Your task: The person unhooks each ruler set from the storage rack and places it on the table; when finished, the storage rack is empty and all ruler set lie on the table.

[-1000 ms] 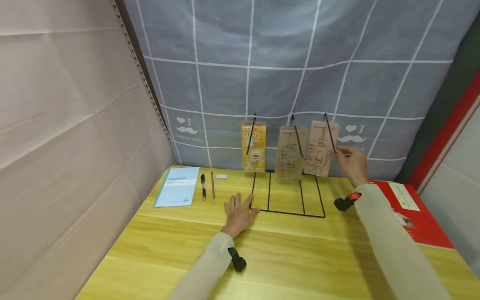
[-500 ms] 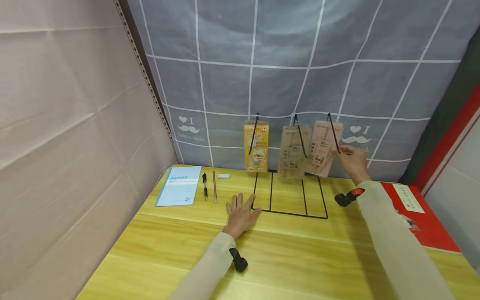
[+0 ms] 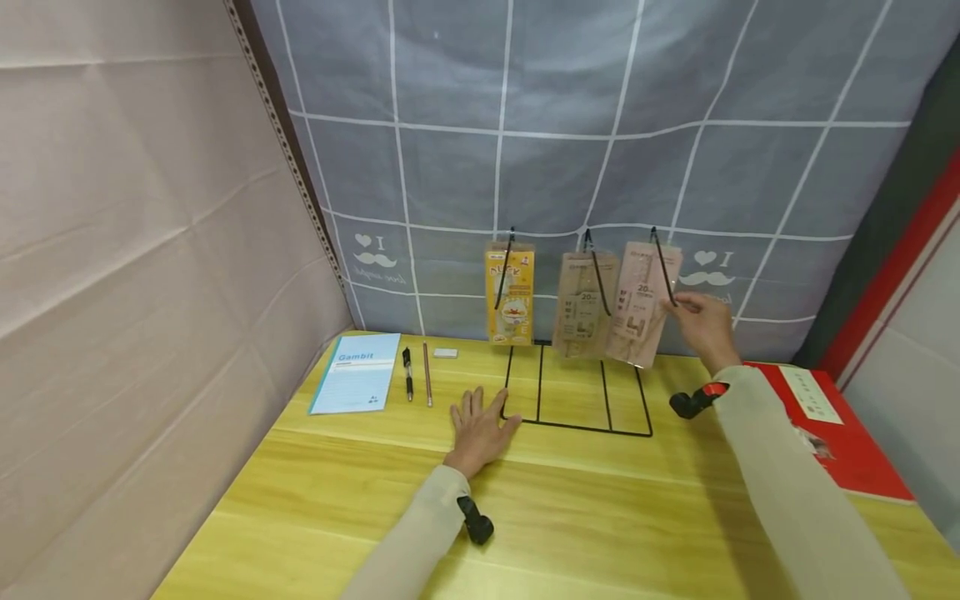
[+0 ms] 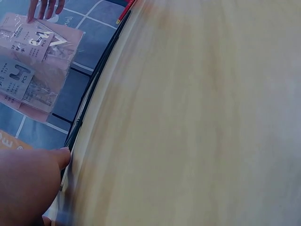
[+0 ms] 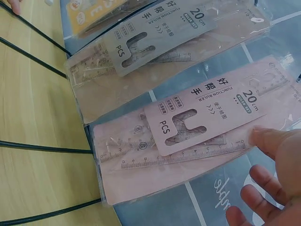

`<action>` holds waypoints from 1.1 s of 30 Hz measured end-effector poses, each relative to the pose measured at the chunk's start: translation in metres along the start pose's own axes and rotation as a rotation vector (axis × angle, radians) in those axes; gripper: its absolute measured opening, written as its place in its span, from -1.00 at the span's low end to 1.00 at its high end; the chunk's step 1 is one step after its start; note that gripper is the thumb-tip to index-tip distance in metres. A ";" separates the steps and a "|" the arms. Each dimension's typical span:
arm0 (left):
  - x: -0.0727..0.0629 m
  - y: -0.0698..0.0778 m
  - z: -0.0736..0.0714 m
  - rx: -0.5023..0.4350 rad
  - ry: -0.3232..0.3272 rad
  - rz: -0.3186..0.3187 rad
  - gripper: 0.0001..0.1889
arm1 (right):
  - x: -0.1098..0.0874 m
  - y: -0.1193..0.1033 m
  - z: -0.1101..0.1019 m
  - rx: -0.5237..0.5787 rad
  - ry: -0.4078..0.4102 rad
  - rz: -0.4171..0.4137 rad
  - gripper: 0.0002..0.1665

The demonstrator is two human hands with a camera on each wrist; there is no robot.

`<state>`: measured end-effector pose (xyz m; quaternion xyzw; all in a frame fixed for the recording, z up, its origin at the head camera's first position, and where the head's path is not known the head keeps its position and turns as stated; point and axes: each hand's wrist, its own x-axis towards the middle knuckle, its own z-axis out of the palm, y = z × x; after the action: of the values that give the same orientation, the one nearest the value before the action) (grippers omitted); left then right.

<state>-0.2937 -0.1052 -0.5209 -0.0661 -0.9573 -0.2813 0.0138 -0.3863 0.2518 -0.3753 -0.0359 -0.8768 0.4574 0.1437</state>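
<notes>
In the head view, my left hand [image 3: 480,433] rests on the table with fingers spread, at the left front corner of a black wire stand [image 3: 577,427]. My right hand [image 3: 705,325] is at the tip of the stand's right hook [image 3: 663,267]. From that hook hangs a pink ruler set [image 3: 641,308] in a clear packet. In the right wrist view, the thumb [image 5: 265,139] touches the packet's edge, while the other fingers hang loosely apart from it. A brownish ruler set [image 3: 585,304] hangs on the middle hook, and a yellow packet with a duck print [image 3: 512,308] on the left one.
A light-blue notebook [image 3: 356,375], a black pen [image 3: 408,375], a pencil [image 3: 427,375] and a white eraser [image 3: 446,353] lie at the table's back left. A red book [image 3: 855,462] lies at the right, partly behind my right sleeve. A grey checked cloth [image 3: 450,175] hangs behind the stand.
The pink ruler set has swung on its hook, and its lower end now sits a little lower and nearer. My right fingers stay by the hook tip; my left hand keeps its place.
</notes>
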 end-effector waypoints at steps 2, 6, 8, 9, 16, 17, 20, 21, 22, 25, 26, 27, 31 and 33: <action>0.000 0.000 0.000 0.000 0.000 -0.004 -0.34 | -0.003 0.000 0.000 -0.002 0.009 -0.015 -0.29; 0.000 -0.002 0.001 0.001 -0.006 -0.013 -0.34 | -0.009 0.000 -0.001 -0.021 0.022 -0.050 -0.31; 0.000 -0.002 0.001 -0.002 -0.006 -0.014 -0.34 | -0.012 0.001 -0.002 -0.027 0.023 -0.054 -0.31; 0.000 -0.002 0.001 -0.003 -0.006 -0.015 -0.34 | -0.013 0.001 -0.002 -0.030 0.022 -0.051 -0.30; 0.001 -0.001 0.001 -0.017 -0.014 -0.017 -0.34 | -0.023 0.001 -0.007 -0.023 0.012 -0.065 -0.31; 0.001 -0.001 0.001 -0.019 -0.011 -0.016 -0.35 | -0.024 0.000 -0.007 -0.026 0.008 -0.068 -0.30; 0.001 0.000 0.000 -0.016 -0.012 -0.020 -0.34 | -0.029 -0.001 -0.010 -0.027 -0.004 -0.074 -0.29; 0.001 0.000 0.000 -0.015 -0.013 -0.021 -0.34 | -0.031 -0.001 -0.010 -0.031 -0.009 -0.075 -0.28; 0.001 0.000 0.001 -0.013 -0.014 -0.021 -0.34 | -0.033 -0.001 -0.011 -0.033 -0.015 -0.075 -0.27; 0.002 -0.001 0.001 -0.010 -0.017 -0.022 -0.34 | -0.038 0.000 -0.013 -0.037 -0.031 -0.065 -0.24; 0.002 -0.001 0.001 -0.009 -0.020 -0.023 -0.34 | -0.040 0.000 -0.013 -0.038 -0.035 -0.060 -0.23; 0.002 -0.001 0.001 -0.010 -0.021 -0.024 -0.34 | -0.042 0.000 -0.013 -0.039 -0.037 -0.055 -0.23; 0.001 -0.002 0.001 -0.010 -0.022 -0.025 -0.34 | -0.048 0.001 -0.015 -0.040 -0.041 -0.049 -0.22; 0.001 -0.001 0.000 -0.016 -0.018 -0.023 -0.34 | -0.052 0.001 -0.016 -0.035 -0.042 -0.056 -0.23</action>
<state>-0.2947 -0.1062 -0.5218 -0.0578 -0.9557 -0.2886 0.0017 -0.3316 0.2552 -0.3786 -0.0040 -0.8882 0.4383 0.1375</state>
